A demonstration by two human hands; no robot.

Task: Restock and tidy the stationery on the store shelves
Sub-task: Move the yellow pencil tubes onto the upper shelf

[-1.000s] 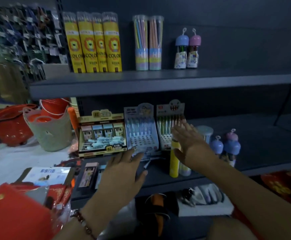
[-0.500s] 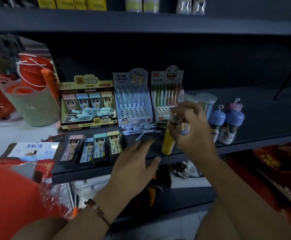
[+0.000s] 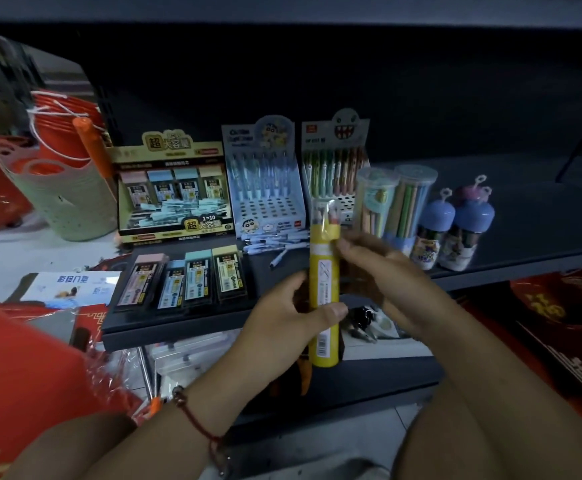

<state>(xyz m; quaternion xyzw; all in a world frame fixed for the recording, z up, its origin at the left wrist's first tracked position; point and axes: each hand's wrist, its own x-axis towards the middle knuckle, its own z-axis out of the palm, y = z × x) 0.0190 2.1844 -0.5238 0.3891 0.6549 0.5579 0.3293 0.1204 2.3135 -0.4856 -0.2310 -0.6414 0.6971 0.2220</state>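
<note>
Both hands hold the yellow pencil tube point(image 3: 324, 292) upright — left grip point(image 3: 293, 315) low, right grip point(image 3: 383, 271) high.

A pale green perforated basket point(image 3: 61, 202) stands on the floor to the left, with a stack of red buckets point(image 3: 62, 133) just behind it. Red packets wrapped in clear plastic point(image 3: 22, 368) fill the lower left corner, and red printed sheets with gold lettering point(image 3: 566, 327) lie at the right.

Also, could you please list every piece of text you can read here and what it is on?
"超大容量" and "1=10": lead refill display box.
"超": its header card too.
Yellow pencil tube held by left hand and right hand: print too small.
Pen display boxes: headers blurred.
</note>
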